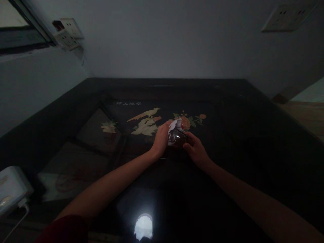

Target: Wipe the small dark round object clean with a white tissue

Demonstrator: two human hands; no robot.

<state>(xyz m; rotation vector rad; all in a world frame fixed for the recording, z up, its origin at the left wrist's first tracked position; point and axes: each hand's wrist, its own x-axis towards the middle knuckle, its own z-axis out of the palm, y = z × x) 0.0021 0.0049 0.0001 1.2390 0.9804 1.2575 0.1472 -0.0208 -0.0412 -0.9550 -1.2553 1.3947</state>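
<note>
A dark, shiny, rounded object [177, 138], glossy like glass, is held between my two hands above the black table; its exact kind is hard to make out in the dim light. My left hand [161, 137] is closed round its left side, with a crumpled white tissue [175, 126] between the fingers and the object. On the other side, my right hand [194, 147] grips the right edge with thumb and fingers. The left fingertips are hidden behind the tissue and the object.
The glossy black table [253, 162] carries bird and flower pictures [145, 126]. A white device with a cable [12, 189] sits at the left edge. Wall sockets [286, 18] are at the upper right, and more sockets [68, 33] at the upper left.
</note>
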